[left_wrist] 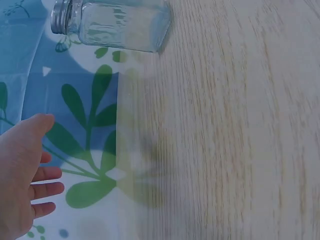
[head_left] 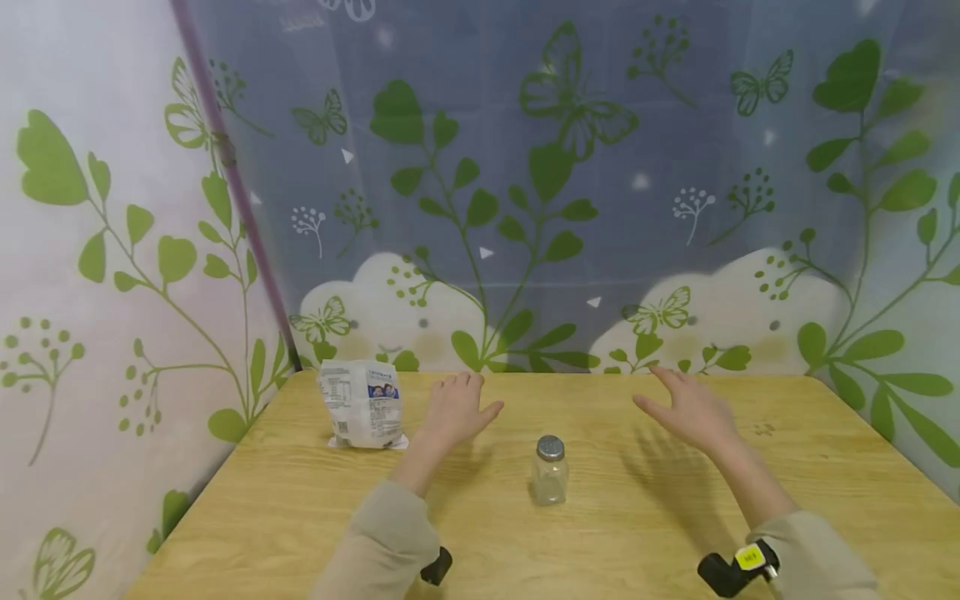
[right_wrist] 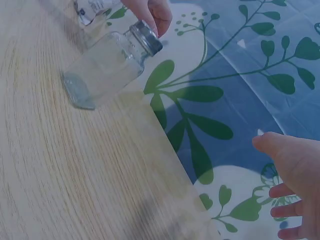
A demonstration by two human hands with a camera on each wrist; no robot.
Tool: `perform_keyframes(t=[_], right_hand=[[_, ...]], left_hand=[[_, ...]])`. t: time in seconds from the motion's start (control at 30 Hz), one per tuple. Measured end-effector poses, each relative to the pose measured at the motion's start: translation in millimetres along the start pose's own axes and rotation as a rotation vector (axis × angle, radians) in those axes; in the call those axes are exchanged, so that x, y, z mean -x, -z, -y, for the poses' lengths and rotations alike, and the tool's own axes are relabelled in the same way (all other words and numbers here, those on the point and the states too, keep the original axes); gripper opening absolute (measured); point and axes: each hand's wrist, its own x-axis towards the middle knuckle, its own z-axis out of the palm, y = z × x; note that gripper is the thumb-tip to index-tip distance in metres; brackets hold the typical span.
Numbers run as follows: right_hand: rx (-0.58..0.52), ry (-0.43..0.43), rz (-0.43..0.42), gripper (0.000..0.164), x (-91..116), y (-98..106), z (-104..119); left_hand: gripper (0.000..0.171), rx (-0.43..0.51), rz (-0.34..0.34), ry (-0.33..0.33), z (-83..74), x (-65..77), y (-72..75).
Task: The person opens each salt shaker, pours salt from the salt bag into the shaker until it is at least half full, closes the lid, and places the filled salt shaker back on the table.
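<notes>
Glass shaker, lower ctr of head view, upright on worktop; prob. light, rigid, slick, breakable. Best hold: round body, under metal cap. L grip & R grip both w/ fingers extended, nothing held, either side of shaker. White bag, lower left, prob. soft, not betw. grips & shaker. Leafy backdrop up top.

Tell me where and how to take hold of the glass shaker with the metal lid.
Best, I'd judge, to grip the glass shaker by its body, just below the metal lid, the right hand coming level from the right, thumb and fingers on opposite sides: it stands upright and its sides look flat.
</notes>
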Motion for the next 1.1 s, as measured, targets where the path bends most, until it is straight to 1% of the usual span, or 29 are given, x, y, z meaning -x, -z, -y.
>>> perform_keyframes(t=[0.27, 0.4, 0.5, 0.6, 0.77, 0.9, 1.0, 1.1], right_hand=[[-0.072, 0.018, -0.003, 0.07, 0.2, 5.0, 13.0], [-0.141, 0.026, 0.014, 0.066, 2.3, 4.5, 20.3], [-0.18, 0.042, 0.014, 0.063, 4.9, 2.2, 26.0], [-0.213, 0.061, 0.013, 0.057, 7.4, -0.3, 32.0], [-0.294, 0.1, 0.027, 0.052, 10.8, -4.3, 42.9], [-0.368, 0.145, 0.024, 0.049, 12.8, -11.9, 48.9], [-0.412, 0.176, 0.004, 0.046, 14.7, -21.2, 50.7], [-0.442, 0.198, -0.005, 0.047, 16.5, -30.9, 51.8]], left_hand=[[0.036, 0.003, -0.018, -0.054, 1.9, 6.5, 8.2], [0.033, 0.011, -0.02, -0.08, 2.8, 11.4, 11.4], [0.033, 0.046, 0.003, -0.101, 2.5, 15.1, 11.9], [0.035, 0.122, 0.056, -0.131, 0.4, 18.9, 10.6], [0.037, 0.284, 0.152, -0.185, -5.8, 24.6, 7.2], [0.04, 0.372, 0.199, -0.218, -11.5, 27.5, 4.2], [0.05, 0.429, 0.223, -0.224, -16.0, 29.2, 1.2], [0.065, 0.484, 0.254, -0.21, -20.9, 31.5, -3.3]])
